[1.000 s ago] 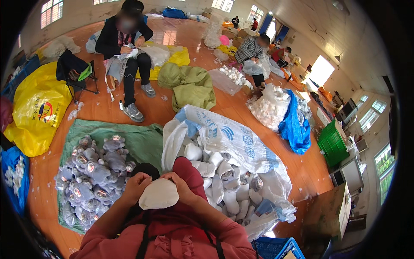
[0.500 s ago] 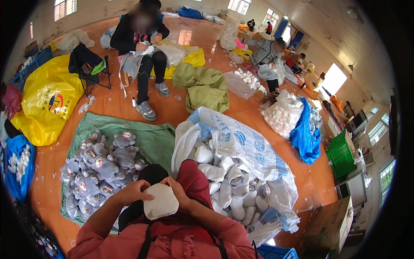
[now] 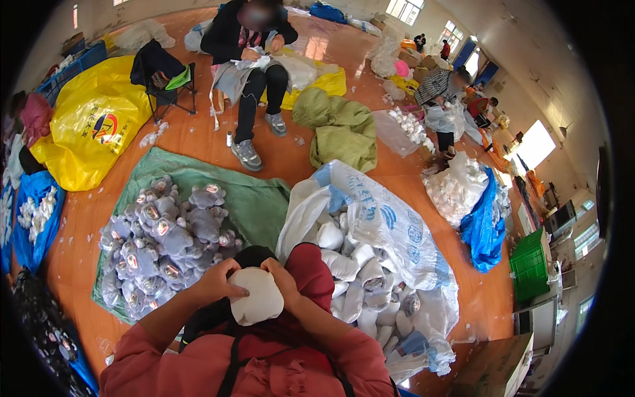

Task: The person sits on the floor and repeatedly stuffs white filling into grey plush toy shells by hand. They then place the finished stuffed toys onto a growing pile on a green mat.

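Observation:
In front of my lap I hold a white, rounded, cushion-like piece (image 3: pixel 256 303) between both hands. My left hand (image 3: pixel 219 283) pinches its left edge, thumb on the near face and fingers behind. My right hand (image 3: pixel 284 286) is closed on its upper right edge, its fingertips partly hidden. A pile of small grey plush toys (image 3: pixel 165 228) lies left of my hands on a green cloth (image 3: pixel 254 192). To the right, an open white woven sack (image 3: pixel 390 221) with blue print holds several white and greyish stuffed pieces (image 3: pixel 360 264), similar in colour to the one I hold.
A person (image 3: pixel 254 73) sits opposite, working on something white. Also around are a yellow bag (image 3: pixel 99 126), a folding chair (image 3: pixel 165 79), an olive sack (image 3: pixel 344 135), a blue bag (image 3: pixel 483 228), a green crate (image 3: pixel 529 268) and a cardboard box (image 3: pixel 493 367). More people sit farther back.
My view has turned a little left, so the surroundings sit farther right. Both hands still hold the white piece, which has shifted only slightly.

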The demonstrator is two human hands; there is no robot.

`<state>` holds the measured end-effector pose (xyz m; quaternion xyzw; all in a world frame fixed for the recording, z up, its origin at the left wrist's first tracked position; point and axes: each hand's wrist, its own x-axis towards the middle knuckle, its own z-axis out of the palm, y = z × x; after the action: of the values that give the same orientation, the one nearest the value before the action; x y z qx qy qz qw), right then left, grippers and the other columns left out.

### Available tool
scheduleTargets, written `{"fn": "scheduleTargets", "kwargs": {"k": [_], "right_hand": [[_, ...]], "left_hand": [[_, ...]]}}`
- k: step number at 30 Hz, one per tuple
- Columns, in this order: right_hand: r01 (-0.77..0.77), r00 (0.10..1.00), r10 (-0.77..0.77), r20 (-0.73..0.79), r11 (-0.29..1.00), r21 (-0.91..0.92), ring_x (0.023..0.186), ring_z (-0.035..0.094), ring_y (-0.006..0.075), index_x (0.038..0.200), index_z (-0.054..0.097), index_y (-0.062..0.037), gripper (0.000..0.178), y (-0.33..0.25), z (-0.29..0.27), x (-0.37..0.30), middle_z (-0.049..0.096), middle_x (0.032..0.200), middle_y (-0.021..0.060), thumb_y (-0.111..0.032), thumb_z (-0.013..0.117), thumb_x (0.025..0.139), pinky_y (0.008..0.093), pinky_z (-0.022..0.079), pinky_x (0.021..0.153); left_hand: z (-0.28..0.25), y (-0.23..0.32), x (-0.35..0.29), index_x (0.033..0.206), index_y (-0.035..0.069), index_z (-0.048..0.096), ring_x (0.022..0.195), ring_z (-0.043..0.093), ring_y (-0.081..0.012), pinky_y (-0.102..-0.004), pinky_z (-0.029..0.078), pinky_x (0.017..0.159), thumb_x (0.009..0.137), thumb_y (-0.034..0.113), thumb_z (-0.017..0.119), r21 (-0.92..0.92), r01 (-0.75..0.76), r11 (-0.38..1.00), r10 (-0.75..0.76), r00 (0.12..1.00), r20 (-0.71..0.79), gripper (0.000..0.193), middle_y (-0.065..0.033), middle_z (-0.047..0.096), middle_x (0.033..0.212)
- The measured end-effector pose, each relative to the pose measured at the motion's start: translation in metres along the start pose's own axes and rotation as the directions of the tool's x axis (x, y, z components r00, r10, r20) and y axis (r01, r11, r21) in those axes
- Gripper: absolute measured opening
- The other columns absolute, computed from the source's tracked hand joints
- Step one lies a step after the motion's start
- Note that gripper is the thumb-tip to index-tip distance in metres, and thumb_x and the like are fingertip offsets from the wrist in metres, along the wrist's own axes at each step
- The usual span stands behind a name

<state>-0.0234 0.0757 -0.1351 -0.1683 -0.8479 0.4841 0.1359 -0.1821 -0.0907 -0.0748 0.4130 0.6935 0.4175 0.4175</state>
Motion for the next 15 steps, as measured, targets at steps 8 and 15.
{"fn": "scheduleTargets", "kwargs": {"k": [8, 15], "right_hand": [[0.101, 0.990, -0.110, -0.091, 0.990, -0.099, 0.089, 0.053, 0.0365, 0.093, 0.049, -0.0059, 0.016, -0.010, 0.001, 0.004, 0.054, 0.091, 0.0154, -0.008, 0.059, 0.081, 0.0423, 0.044, 0.075], [0.134, 0.991, -0.135, -0.014, 0.987, -0.085, 0.082, 0.053, 0.0295, 0.095, 0.048, -0.0045, 0.021, -0.012, 0.009, 0.006, 0.052, 0.093, 0.0146, -0.005, 0.064, 0.080, 0.0381, 0.047, 0.070]], "left_hand": [[0.001, 0.012, 0.004, 0.117, 0.003, 0.056, 0.093, 0.060, -0.0172, -0.0324, 0.049, 0.082, 0.076, 0.025, 0.082, -0.226, 0.138, 0.964, -0.131, 0.990, 0.044, 0.053, -0.0075, 0.063, 0.106], [0.002, 0.030, 0.010, 0.108, -0.001, 0.063, 0.090, 0.065, -0.0265, -0.0353, 0.051, 0.076, 0.060, 0.034, 0.088, 0.045, 0.246, 0.968, -0.245, 0.969, -0.029, 0.065, -0.0167, 0.067, 0.099]]}}
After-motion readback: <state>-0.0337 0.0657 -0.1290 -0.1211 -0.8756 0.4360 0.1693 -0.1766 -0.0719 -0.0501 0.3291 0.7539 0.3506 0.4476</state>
